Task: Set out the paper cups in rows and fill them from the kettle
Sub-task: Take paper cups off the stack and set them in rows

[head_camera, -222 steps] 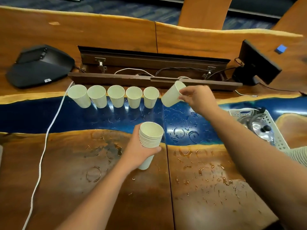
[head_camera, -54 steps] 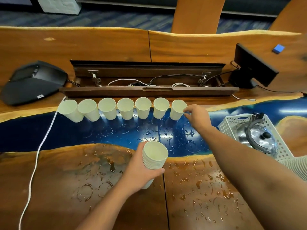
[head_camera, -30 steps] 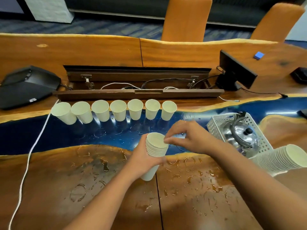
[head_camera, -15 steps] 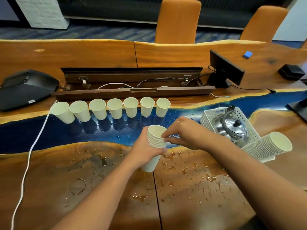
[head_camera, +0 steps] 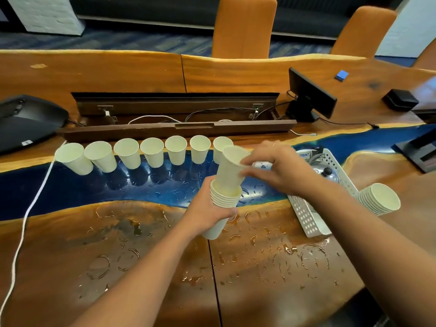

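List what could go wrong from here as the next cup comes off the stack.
1. The right hand pinches the rim of the top cup, already tilted as it leaves the stack the left hand grips; a nested second cup might lift with it.
2. Water droplets cover the table, so a light empty cup may slide.
3. The row of cups stands close together; placing the next beside the last could knock one over.

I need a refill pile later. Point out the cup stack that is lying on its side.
The stack lying on its side is right of the white basket; the other stack is gripped upright in the left hand.
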### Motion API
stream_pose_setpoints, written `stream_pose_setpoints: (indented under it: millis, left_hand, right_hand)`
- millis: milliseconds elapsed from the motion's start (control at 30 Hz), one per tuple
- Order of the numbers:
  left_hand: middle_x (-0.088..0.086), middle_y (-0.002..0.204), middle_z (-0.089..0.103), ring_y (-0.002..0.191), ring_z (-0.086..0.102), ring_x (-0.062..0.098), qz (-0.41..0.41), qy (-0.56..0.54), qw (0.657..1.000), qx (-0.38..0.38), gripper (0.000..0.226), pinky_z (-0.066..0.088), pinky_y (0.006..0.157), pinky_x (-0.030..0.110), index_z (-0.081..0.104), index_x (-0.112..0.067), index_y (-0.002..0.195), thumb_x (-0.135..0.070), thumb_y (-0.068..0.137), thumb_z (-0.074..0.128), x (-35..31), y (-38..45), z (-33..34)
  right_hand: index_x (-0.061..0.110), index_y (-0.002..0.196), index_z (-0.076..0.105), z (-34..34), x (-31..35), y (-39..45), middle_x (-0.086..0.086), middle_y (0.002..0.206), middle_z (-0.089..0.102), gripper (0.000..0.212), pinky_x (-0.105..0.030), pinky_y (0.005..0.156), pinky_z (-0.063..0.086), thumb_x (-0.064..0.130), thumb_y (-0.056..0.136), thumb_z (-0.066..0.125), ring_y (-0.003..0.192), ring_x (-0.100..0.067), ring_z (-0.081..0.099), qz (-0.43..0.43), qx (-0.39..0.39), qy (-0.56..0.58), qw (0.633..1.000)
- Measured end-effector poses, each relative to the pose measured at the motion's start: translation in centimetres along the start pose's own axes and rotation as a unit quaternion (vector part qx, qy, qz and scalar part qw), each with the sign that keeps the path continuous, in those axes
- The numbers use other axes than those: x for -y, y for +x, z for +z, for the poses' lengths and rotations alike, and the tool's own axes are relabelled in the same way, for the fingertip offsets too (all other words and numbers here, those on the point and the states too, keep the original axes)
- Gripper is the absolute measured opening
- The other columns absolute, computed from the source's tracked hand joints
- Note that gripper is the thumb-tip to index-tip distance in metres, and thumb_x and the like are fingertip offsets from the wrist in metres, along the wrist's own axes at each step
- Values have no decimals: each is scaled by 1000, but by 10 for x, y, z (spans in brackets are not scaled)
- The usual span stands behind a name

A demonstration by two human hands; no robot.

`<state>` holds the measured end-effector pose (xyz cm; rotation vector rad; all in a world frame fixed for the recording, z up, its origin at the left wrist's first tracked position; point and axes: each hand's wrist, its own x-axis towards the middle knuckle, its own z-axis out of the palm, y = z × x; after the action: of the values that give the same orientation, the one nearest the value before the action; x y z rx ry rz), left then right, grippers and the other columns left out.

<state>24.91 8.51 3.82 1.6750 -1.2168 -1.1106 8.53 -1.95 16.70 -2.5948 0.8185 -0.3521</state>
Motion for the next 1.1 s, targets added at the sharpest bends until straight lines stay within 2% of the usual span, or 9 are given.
stream_pose_setpoints:
  millis: [100,167,267,333,500,633,800,933,1100]
  left_hand:
    - [-20,116,51,105,56,8,2,2,1000,-1,85,50,84,29,34,-43,128,-38,64,89,0,1,3]
    - [-19,118,51,106,54,6,4,2,1000,-2,85,48,81,26,34,-42,129,-40,64,90,-1,-1,5]
    - [-21,118,51,107,53,4,9,-8,1000,-3,85,46,80,22,35,-42,129,-39,64,90,-3,-4,6]
    - [-23,117,51,107,53,1,11,-14,1000,-1,84,46,81,22,35,-45,128,-37,65,89,-5,-8,6]
    - [-27,118,49,110,51,0,9,-21,1000,0,84,47,88,25,33,-47,129,-36,67,89,-10,-14,1]
    - [-33,115,46,109,49,-7,3,-9,1000,-10,85,41,79,10,30,-53,125,-36,67,90,-13,-9,-8]
    - [-36,113,44,109,46,-14,0,-10,1000,-17,85,39,73,7,29,-59,120,-36,65,90,-14,1,-14]
    - [-33,114,45,108,49,-6,-17,-15,999,-26,84,39,75,9,31,-62,116,-34,64,91,-9,8,-17]
    - [-26,119,47,110,52,3,-33,-25,999,-18,88,44,81,14,32,-50,129,-34,65,91,0,13,-13]
  right_hand:
    - [20,109,74,-16,-12,6,15,99,64,19,-28,80,41,22,91,68,95,-11,54,25,-83,-4,996]
    - [16,113,73,-17,-27,13,6,104,67,22,-29,81,38,18,93,66,99,-17,56,63,-104,-35,992]
    - [14,116,73,0,-58,24,-4,113,70,24,-34,84,42,20,93,67,103,-24,59,115,-89,-94,985]
    - [13,115,73,17,-79,28,-6,110,70,25,-38,86,48,20,92,68,100,-26,61,145,-78,-96,982]
    - [14,111,74,65,-116,39,-7,103,73,21,-34,78,48,23,92,68,91,-26,64,201,-36,-121,971]
    - [16,106,73,91,-132,52,-6,101,73,19,-37,75,54,26,92,67,87,-27,65,234,-16,-119,965]
    - [16,109,72,109,-149,67,-8,105,72,20,-36,72,52,27,94,64,89,-29,64,258,-1,-127,958]
    - [14,108,72,121,-161,81,-12,106,70,18,-35,73,51,23,93,64,89,-32,64,261,5,-115,958]
    - [15,110,71,125,-171,98,-12,107,71,18,-34,76,50,21,95,62,90,-30,64,252,-1,-118,961]
